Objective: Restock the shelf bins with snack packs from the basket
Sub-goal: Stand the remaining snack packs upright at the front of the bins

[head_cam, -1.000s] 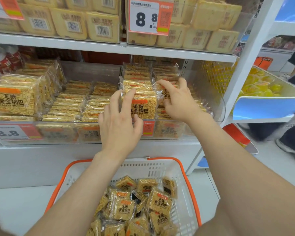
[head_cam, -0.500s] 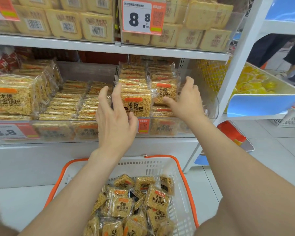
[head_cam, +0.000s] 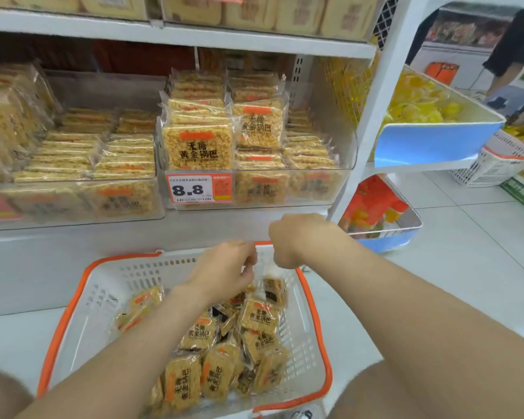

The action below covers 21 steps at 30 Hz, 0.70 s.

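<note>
My left grip [head_cam: 224, 269] loosely curled, empty; right grip [head_cam: 294, 241] unreadable — hasty grab could crush clear-wrapped cracker packs [head_cam: 257, 317] in orange-rimmed white basket [head_cam: 103, 297].

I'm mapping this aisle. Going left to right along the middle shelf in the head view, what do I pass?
left clear bin of flat packs → 8.8 price tag → white shelf post → blue-fronted tray of yellow goods

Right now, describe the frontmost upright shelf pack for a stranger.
On the shelf, find the clear bin with the 8.8 price tag. Directly above that tag stands the snack pack, label facing out. The other upright pack sits farther back, to its right.
</note>
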{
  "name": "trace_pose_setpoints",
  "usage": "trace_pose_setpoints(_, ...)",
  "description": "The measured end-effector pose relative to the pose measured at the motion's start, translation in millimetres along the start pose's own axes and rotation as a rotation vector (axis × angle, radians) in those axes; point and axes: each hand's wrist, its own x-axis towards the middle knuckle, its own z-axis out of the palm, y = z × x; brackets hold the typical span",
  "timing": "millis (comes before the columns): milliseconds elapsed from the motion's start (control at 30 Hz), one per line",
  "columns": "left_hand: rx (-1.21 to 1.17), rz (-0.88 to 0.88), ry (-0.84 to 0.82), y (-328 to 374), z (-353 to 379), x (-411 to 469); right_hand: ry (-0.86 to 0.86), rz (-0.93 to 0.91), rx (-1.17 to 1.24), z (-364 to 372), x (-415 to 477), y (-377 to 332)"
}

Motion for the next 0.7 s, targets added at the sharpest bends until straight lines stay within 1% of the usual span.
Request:
trace_pose_setpoints(67, 0.005, -0.069, -0.19, -6, 22, -2, -0.1, 0.018, -0.034, 14, 5, -2)
trace_pose_setpoints(133, 0.015, -0.139, -0.389, -9, 45, -6, -0.127, 0.007, -0.025, 21, 10, -1)
trace_pose_setpoints(200, -0.03, -0.2, -0.57, -8, 68, -12, -0.135, -0.016, -0.018, 26, 14, 0)
trace_pose_setpoints(267, -0.128, -0.272, -0.712, -9, 92, -18, -0.164, -0.045, -0.016, 29, 18, 2)
trace_pose_setpoints(333, -0.217, -0.343, -0.805, -13, 112, -23, -0.196, -0.078, -0.014, 30, 22, 1)
trace_pose_setpoints(433, -0.318, -0.424, -0.833, -18, 128, -26, -0.219, -0.113, -0.012, 29, 30, 0)
trace_pose_setpoints(533, -0.419, -0.479, -0.79, -15, 131, -27, -0.223, -0.151, 0.004, 29, 39, 0)
trace_pose_setpoints(700, -0.508, -0.505, -0.452, -21, 137, -37, -0.207, -0.183, -0.001, 29, 53, 0)
